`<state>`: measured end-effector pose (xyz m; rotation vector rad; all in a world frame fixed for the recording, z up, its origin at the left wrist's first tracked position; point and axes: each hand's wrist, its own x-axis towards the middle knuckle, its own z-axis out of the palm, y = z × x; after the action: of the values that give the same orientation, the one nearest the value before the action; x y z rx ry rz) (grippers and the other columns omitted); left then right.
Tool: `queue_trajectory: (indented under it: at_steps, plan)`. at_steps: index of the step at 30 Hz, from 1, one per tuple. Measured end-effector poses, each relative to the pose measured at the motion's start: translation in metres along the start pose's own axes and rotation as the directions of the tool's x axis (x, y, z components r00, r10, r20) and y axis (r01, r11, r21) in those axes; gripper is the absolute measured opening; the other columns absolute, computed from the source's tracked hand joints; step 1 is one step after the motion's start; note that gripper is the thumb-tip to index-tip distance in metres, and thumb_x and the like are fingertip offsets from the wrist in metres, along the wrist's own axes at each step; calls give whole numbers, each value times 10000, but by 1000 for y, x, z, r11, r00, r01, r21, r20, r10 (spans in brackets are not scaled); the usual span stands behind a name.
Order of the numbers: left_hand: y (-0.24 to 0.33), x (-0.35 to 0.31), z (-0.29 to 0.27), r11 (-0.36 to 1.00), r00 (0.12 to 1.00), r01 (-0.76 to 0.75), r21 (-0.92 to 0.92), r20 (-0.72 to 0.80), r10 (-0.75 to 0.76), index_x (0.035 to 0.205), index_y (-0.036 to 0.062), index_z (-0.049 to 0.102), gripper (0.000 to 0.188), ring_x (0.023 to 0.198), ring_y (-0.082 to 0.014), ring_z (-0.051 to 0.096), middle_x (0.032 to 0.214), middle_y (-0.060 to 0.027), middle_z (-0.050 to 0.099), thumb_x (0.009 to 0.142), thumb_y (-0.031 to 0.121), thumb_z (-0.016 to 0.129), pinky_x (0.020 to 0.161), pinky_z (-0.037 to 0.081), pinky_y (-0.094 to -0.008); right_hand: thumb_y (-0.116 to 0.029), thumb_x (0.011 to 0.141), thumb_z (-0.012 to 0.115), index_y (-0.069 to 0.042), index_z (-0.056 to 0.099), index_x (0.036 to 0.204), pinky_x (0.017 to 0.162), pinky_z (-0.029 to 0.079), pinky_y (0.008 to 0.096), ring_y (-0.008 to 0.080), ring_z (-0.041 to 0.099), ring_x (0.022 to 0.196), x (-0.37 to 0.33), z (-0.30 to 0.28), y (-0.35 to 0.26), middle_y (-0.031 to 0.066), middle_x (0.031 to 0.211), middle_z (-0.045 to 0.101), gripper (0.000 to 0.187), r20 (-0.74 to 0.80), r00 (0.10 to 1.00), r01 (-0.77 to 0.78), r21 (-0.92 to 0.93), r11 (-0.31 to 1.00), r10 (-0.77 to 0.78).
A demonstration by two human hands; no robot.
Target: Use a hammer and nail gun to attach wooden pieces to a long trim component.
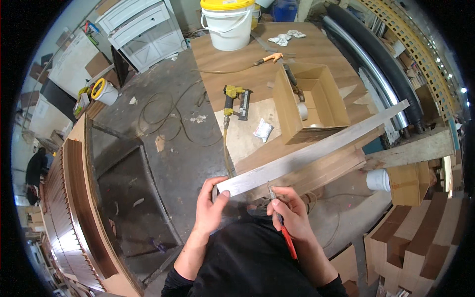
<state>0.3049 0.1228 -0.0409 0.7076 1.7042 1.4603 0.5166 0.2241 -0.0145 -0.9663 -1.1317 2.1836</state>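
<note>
My left hand [210, 205] grips the near end of a long, narrow pale board [316, 155], thumb on its face and fingers behind. From there the board slants up to the right, in front of an open cardboard box [324, 94]. Just below the board, my right hand [292, 213] is closed around a red-handled tool [288, 242]. The tool's slim metal tip points up at the board's lower edge; whether it touches cannot be told, and the fingers hide its middle.
On the wood-topped table [217, 64] lie a yellow-black nail gun [230, 99] with a hose, an orange air blow gun [272, 58], a small white packet [263, 129] and a white bucket [228, 29]. A dark frame [148, 183] stands left; stacked wooden pieces [415, 242] sit right.
</note>
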Motion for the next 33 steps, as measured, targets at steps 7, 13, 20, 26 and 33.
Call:
queue_trajectory:
  at_steps: [7,13,20,26,33]
  plan:
    - [12,6,-4,992,990,122,-11,-63,-123,1211,28,617,242,893,-132,585,1081,-36,662,1005,143,566,801,454,-262,-69,1022,503,-29,479,1339,456,407,230,108,513,484,3,13,-9,122,855,632,320,31,991,-124,-76,989,126]
    - [38,5,-29,669,962,14,-743,-173,-211,1401,74,478,548,716,-193,626,1137,-105,680,1071,502,387,591,498,-331,-58,1016,505,-13,468,1343,447,410,224,106,512,483,1,9,-10,131,853,626,332,48,988,-141,-107,984,147]
    - [36,-1,-46,375,998,45,-926,28,-51,1453,56,420,749,834,-279,703,1214,-167,668,1021,658,315,651,577,-374,-44,1010,499,-31,479,1343,453,412,222,108,509,480,2,7,-12,131,848,625,334,97,990,-94,-89,992,103]
    - [43,-1,-40,395,998,57,-917,40,-50,1454,25,413,790,824,-305,716,1204,-200,664,1018,672,286,609,577,-348,-35,1008,497,-45,485,1342,454,412,223,108,508,477,5,10,-11,132,848,626,335,99,988,-110,-78,991,117]
    - [45,4,-34,924,984,-124,-362,-164,68,1340,24,543,560,759,-162,642,1104,-139,682,1020,483,522,584,488,-241,-45,1010,512,-35,489,1348,457,413,219,102,510,486,5,12,-20,121,862,641,339,101,995,1,-209,978,20]
